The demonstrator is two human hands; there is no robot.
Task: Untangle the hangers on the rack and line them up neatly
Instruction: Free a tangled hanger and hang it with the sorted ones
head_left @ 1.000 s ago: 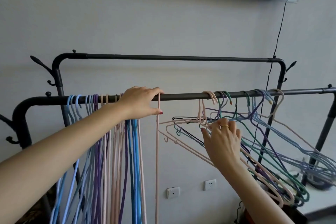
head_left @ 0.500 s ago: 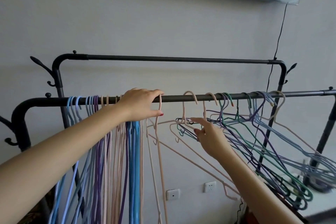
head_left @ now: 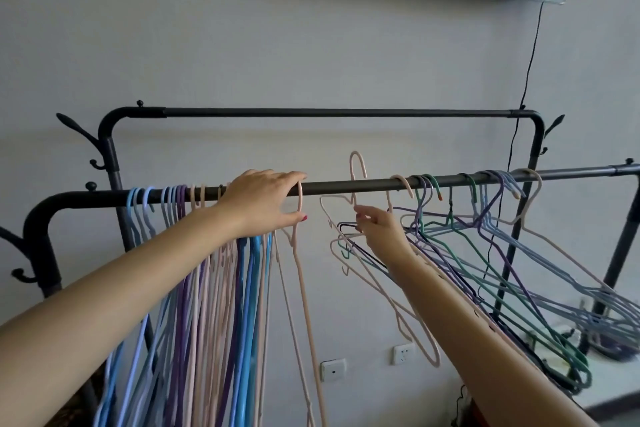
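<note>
left hand clenched on front rail, steadying sorted hangers at its left end | right hand pinching pink hanger, hook above rail, to clear tangle at right

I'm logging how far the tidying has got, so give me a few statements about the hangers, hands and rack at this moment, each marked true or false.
1. The pink hanger pinched by the right hand has its hook lifted above the front rail. True.
2. The left hand hangs free, away from the rail. False: it rests on the front rail beside the neat hangers.
3. The tangled hangers hang on the right part of the rail. True.
4. The back rail is crowded with hangers. False: it carries none.
5. The neat hangers are all green. False: they are blue, purple and pink.
</note>
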